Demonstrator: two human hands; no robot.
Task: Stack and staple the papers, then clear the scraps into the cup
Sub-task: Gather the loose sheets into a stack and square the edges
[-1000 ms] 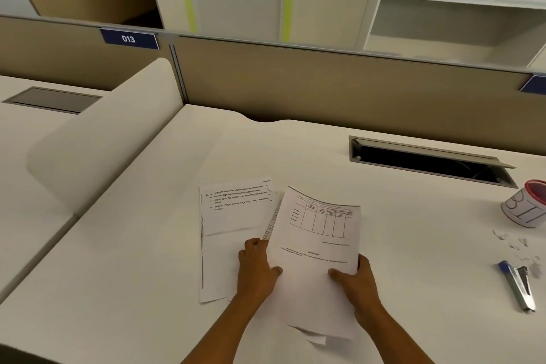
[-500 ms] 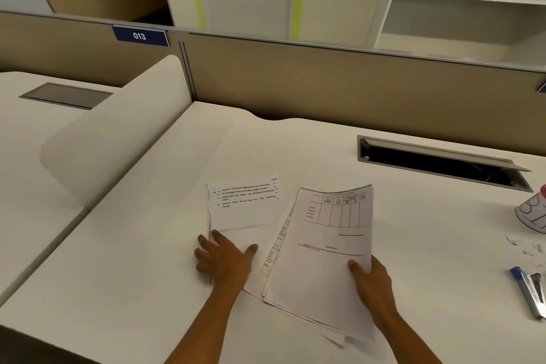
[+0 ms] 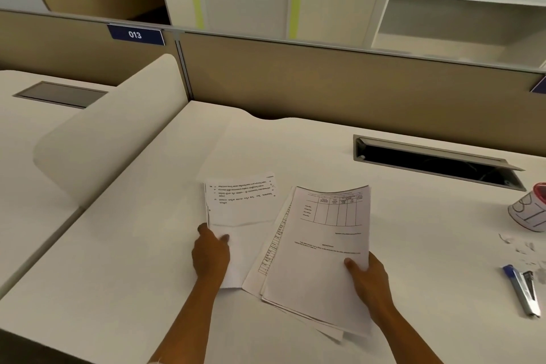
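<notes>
Left hand (image 3: 210, 255) now curled, pinching left sheet (image 3: 236, 210) at its edge, no longer flat. Right hand (image 3: 369, 279) still gripping fanned papers (image 3: 319, 263). White desk (image 3: 133, 260); cup (image 3: 530, 210), scraps (image 3: 520, 247), stapler (image 3: 523, 289) far right; beige partition (image 3: 325, 83) behind.

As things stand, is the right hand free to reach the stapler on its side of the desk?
Probably not yet: the right hand is gripping the tabled paper stack. The bare desk between it and the stapler looks unobstructed, so once it lets go, likely yes.
</notes>
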